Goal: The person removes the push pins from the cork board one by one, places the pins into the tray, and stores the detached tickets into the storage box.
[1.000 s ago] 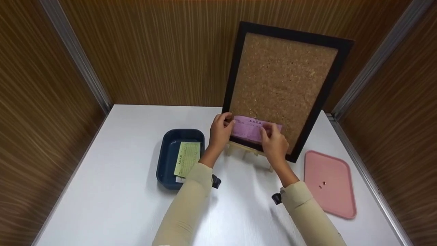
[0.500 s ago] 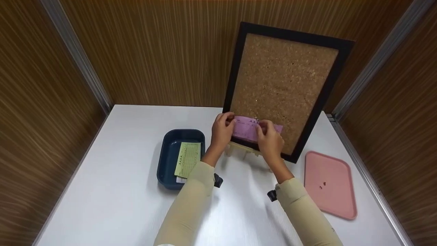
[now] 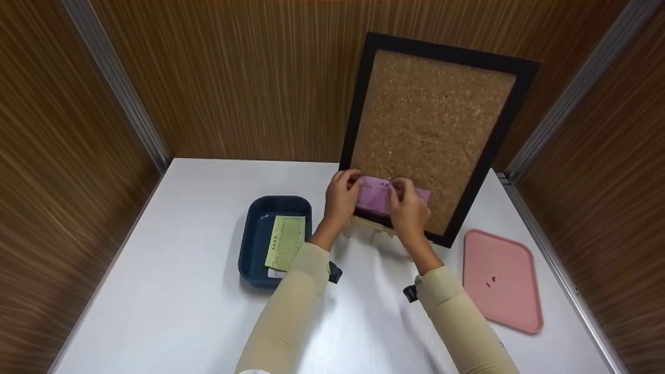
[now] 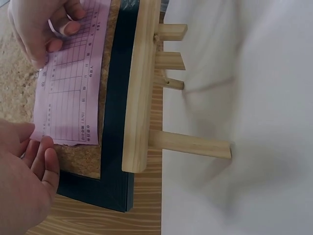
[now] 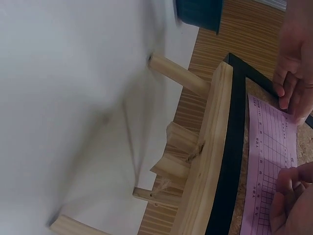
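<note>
A pink printed paper slip [image 3: 375, 195] lies against the lower part of the cork board [image 3: 436, 124]. My left hand [image 3: 341, 196] pinches its left end near the upper corner, between thumb and index finger, as the left wrist view shows. My right hand [image 3: 410, 210] touches the slip near the middle of its top edge, fingers bent. In the left wrist view its index fingertip [image 4: 39, 62] meets a small shiny spot at that edge; whether it grips something there is hidden. The slip's right end [image 3: 423, 195] shows beyond the right hand.
The black-framed board leans on a wooden easel [image 4: 139, 88]. A dark blue tray [image 3: 252, 244] with a green printed slip [image 3: 286, 241] stands left. On the right lies a pink tray [image 3: 511, 306] with small shiny pieces [image 3: 493, 279]. Wood-grain panels surround the white table [image 3: 192, 259].
My right hand has slid left along the slip to the middle of its top edge, now covering the shiny spot there. The left hand has shifted slightly right, still at the left end.
</note>
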`<control>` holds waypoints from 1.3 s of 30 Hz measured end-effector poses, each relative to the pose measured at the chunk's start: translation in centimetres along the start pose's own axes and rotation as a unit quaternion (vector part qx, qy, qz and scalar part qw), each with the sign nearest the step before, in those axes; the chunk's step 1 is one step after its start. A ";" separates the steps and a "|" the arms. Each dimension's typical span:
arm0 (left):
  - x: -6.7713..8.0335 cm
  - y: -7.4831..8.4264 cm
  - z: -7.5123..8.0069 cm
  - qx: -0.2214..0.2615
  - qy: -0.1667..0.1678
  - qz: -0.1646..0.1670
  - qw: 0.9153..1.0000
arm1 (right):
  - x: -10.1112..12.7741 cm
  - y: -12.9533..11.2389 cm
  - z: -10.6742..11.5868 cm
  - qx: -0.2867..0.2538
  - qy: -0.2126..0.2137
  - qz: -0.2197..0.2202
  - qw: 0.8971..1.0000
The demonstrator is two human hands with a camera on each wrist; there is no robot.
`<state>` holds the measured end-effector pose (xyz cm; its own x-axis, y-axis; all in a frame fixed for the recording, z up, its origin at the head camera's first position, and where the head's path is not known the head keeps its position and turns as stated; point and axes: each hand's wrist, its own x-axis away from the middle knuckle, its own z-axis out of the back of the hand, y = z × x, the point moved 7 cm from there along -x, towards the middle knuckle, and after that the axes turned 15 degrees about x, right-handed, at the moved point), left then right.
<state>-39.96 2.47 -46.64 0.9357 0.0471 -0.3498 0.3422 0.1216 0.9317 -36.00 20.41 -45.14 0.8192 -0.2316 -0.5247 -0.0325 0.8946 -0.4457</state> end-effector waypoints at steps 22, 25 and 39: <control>-0.2 -0.2 0.6 0.018 0.009 -0.007 1.000 | -0.3 -0.3 -0.2 0.008 -0.015 0.009 1.000; -0.2 -0.3 0.7 0.022 0.009 -0.008 1.000 | -0.3 -0.2 -0.2 0.001 -0.021 0.009 1.000; -0.2 -0.2 1.1 0.019 0.010 -0.010 1.000 | 0.5 0.0 -0.2 -0.127 -0.074 0.039 0.988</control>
<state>-40.12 1.30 -46.68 0.9270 0.0659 -0.3691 0.3634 0.0849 0.9278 -35.71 20.23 -45.52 0.8829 -0.0904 -0.4607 -0.2256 0.7789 -0.5852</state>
